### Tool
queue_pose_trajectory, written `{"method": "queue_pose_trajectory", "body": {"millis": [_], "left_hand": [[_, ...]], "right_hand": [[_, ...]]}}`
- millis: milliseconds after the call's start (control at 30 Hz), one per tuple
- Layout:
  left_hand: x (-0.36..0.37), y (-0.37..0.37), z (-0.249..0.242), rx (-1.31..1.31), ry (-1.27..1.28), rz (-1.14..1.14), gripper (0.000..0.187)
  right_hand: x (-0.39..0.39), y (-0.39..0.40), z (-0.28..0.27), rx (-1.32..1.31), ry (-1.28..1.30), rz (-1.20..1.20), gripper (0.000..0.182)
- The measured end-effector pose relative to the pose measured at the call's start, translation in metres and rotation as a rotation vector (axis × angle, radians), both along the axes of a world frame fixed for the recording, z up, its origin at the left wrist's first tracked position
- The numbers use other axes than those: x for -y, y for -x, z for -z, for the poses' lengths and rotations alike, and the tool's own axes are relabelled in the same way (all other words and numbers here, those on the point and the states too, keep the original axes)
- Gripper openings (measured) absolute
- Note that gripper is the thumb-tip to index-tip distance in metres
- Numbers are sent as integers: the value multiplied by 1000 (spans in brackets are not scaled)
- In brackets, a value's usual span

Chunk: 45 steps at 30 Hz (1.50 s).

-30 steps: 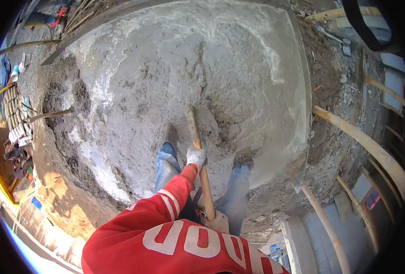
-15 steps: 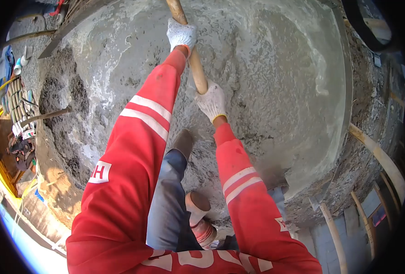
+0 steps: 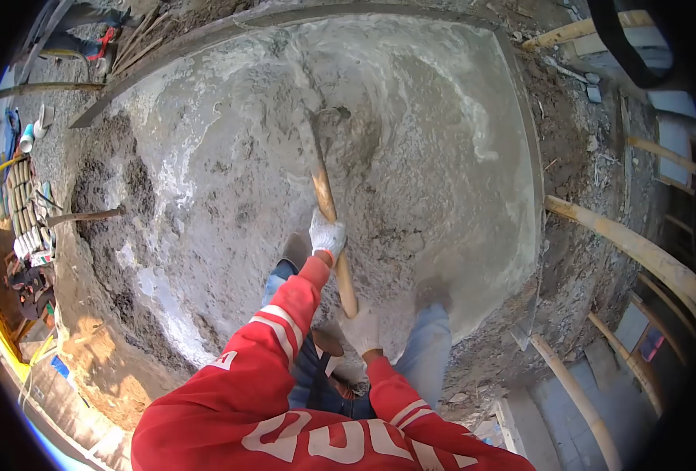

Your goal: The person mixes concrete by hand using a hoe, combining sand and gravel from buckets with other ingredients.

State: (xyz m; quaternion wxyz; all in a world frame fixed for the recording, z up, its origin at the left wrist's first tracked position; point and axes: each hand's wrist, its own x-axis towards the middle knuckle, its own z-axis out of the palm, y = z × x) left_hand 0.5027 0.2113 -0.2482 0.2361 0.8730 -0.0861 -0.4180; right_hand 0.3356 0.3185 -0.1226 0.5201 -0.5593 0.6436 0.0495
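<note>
My left hand [image 3: 327,233], in a white knit glove, is wrapped around the wooden handle of a hoe [image 3: 327,196]. Lower down, close to my legs, my gloved right hand [image 3: 360,328] grips the handle's near end. The far part of the handle is coated in grey mix, and the hoe's head is mostly hidden in the wet concrete [image 3: 458,196]. That concrete lies in a broad pool in front of me, smooth and watery at right, lumpy at left. My boots stand in its near part.
A board edge [image 3: 513,86] borders the pool. Wooden poles [image 3: 630,243] stick in from the right, and a metal blade [image 3: 521,337] shows at lower right. At left are another wooden handle [image 3: 85,217], stacked bags [image 3: 22,200] and a blue-and-white cup [image 3: 26,138].
Both hands have drawn the hoe back toward my body, and its far end has come into view. My view takes in more of the pool's far side; my right leg now shows.
</note>
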Motion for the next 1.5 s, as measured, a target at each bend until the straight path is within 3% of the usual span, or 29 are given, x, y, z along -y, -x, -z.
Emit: {"method": "queue_pose_trajectory", "body": {"millis": [100, 167, 233, 300, 333, 367, 400, 433, 500, 533, 600, 667, 733, 833, 900, 1000, 1067, 1200, 1300, 1400, 1433, 1500], "left_hand": [[-21, 32, -85, -51, 102, -43, 38], [0, 27, -111, -49, 213, -34, 39], [35, 18, -124, -32, 403, -16, 40], [115, -8, -128, -18, 482, 11, 40], [157, -19, -123, 228, 641, 137, 40], [196, -29, -94, 195, 683, 119, 39], [238, -38, -77, 203, 718, 126, 38], [272, -44, -56, 400, 760, 224, 37], [325, -46, 36, 445, 689, 225, 37], [338, -46, 78, 372, 373, 258, 43], [339, -33, 140, 324, -29, 515, 34], [345, 0, 155, 285, -23, 541, 34], [346, -1, 167, 374, -56, 517, 34], [321, 3, 113, 295, -85, 597, 30], [284, 6, 105, 227, -107, 535, 37], [198, 33, 30, 136, -94, 467, 45], [114, 41, 12, 1, -87, 379, 40], [-2, 64, -91, -50, -41, 292, 41], [20, 36, -148, -102, 112, 168, 42], [96, -18, -121, 56, 468, 106, 45], [148, -40, -140, 214, 508, 151, 46], [217, -87, -88, 388, 659, 156, 44]], "right_hand": [[-35, 20, -34, 21, 1, 47, 35], [-39, 22, -27, 120, 42, 111, 34], [3, 5, 2, 163, 143, 121, 33], [81, -24, 39, 188, 300, 108, 32], [126, -42, 61, 235, 375, 142, 32], [169, -55, 84, 242, 483, 139, 31], [211, -66, 108, 278, 432, 160, 31], [244, -74, 137, 293, 488, 142, 32], [279, -79, 193, 324, 359, 195, 32], [280, -82, 212, 298, 216, 217, 32], [248, -91, 229, 284, 173, 338, 31], [240, -65, 228, 244, 139, 485, 31], [250, -48, 210, 373, -106, 568, 33], [223, -57, 180, 304, 29, 506, 32], [193, -44, 136, 325, -47, 520, 30], [134, -16, 62, 214, -148, 442, 29], [65, -11, 12, 75, -40, 369, 32], [-38, 0, -51, -12, -1, 323, 31], [-50, -7, -39, 11, -3, 306, 30], [58, -52, 38, 150, 262, 246, 27], [114, -76, 50, 218, 429, 214, 26], [204, -116, 88, 329, 462, 148, 31]]}}
